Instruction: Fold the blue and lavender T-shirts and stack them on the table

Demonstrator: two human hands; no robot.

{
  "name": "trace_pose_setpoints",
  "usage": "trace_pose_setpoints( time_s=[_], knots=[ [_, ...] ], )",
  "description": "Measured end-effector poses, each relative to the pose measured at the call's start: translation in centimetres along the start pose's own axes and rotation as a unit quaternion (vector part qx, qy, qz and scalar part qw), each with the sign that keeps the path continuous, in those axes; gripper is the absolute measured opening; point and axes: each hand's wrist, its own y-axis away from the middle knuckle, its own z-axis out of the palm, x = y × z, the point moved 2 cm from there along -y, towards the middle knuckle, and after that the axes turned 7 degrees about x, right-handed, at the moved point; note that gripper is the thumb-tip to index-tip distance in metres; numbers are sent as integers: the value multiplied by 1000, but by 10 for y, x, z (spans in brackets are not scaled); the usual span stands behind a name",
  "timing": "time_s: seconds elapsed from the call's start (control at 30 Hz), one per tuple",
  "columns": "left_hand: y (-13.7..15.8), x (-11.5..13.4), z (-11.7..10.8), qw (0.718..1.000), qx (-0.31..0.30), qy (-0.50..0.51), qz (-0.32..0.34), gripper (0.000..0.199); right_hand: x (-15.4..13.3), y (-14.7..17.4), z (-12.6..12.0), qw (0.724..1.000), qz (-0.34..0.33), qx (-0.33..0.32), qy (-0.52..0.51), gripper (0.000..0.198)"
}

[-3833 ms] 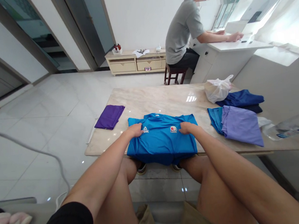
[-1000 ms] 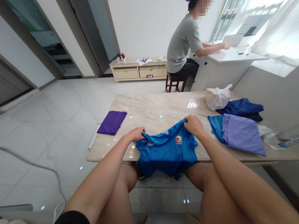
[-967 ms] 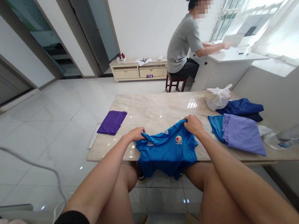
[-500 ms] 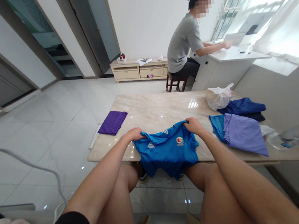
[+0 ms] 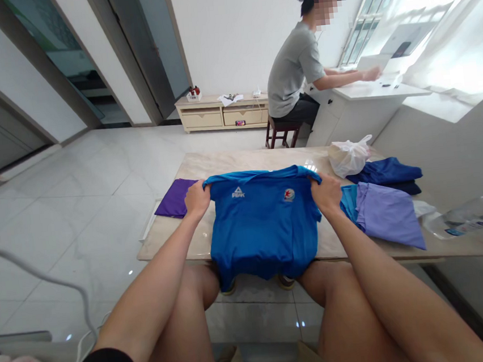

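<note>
A blue T-shirt [image 5: 265,230] with a white PEAK logo and a round badge is stretched between my two hands, its lower part hanging over the table's near edge above my knees. My left hand [image 5: 198,199] is closed on one upper corner of the shirt, at its shoulder. The opposite shoulder is gripped by my right hand [image 5: 327,192]. Just behind my left hand lies a folded purple cloth [image 5: 172,199]. Beyond my right hand are a folded lavender garment [image 5: 390,215] and a lighter blue folded garment [image 5: 349,202].
The marble-patterned table [image 5: 226,161] also bears a tied white plastic bag [image 5: 351,156], dark blue clothing [image 5: 388,172] and a clear bottle [image 5: 469,217] at the right. Past it, a person in grey [image 5: 292,68] sits on a stool at a white desk [image 5: 369,90].
Both hands have moved up and slightly outward, drawing the shirt's top edge straighter. Its chest now lies flatter, with the collar farther from me.
</note>
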Motion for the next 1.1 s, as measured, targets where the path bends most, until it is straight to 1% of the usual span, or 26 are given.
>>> trace_pose_setpoints(
  time_s=[0.03, 0.07, 0.13, 0.2, 0.27, 0.4, 0.47, 0.57, 0.67, 0.73, 0.8, 0.9, 1.0, 1.1],
  knots=[
    [-1, 0, -4, 999, 31, 21, -13, 45, -1, 0, -1, 1000, 5, -1, -4, 49],
    [0, 0, -5, 998, 39, 36, -19, 44, -2, 0, 1, 1000, 2, -19, -7, 50],
    [2, 1, -3, 999, 13, 45, -20, 42, -4, 2, 7, 998, -13, -63, -14, 44],
    [5, 0, 2, 999, -13, 43, -22, 39, -4, 4, 13, 997, -19, -77, -16, 45],
    [6, -1, 6, 999, -29, 40, -19, 38, -3, 4, 17, 997, -20, -72, -15, 48],
    [4, -5, 11, 998, -40, 38, -7, 36, -4, 2, 21, 997, -42, -55, -19, 42],
    [3, -6, 14, 998, -43, 37, 1, 36, -4, 1, 24, 997, -52, -44, -22, 42],
    [0, -9, 19, 998, -42, 39, 18, 35, -2, -1, 29, 998, -42, -29, -21, 51],
    [-2, -12, 25, 997, -36, 60, 38, 31, 1, -1, 33, 999, -29, -18, -25, 51],
    [-3, -13, 28, 994, -35, 89, 53, 28, 3, -1, 34, 999, -27, -13, -26, 50],
    [-3, -12, 31, 986, -42, 145, 69, 28, 4, -1, 35, 999, -24, -11, -25, 50],
    [-1, -10, 34, 957, -74, 264, 90, 36, 5, -1, 37, 999, -17, -5, -31, 52],
    [1, -8, 36, 933, -91, 338, 84, 42, 7, -3, 40, 999, -15, 4, -42, 55],
    [0, -9, 37, 930, -83, 354, 60, 43, 10, -4, 42, 999, -10, 7, -48, 56]
  ],
)
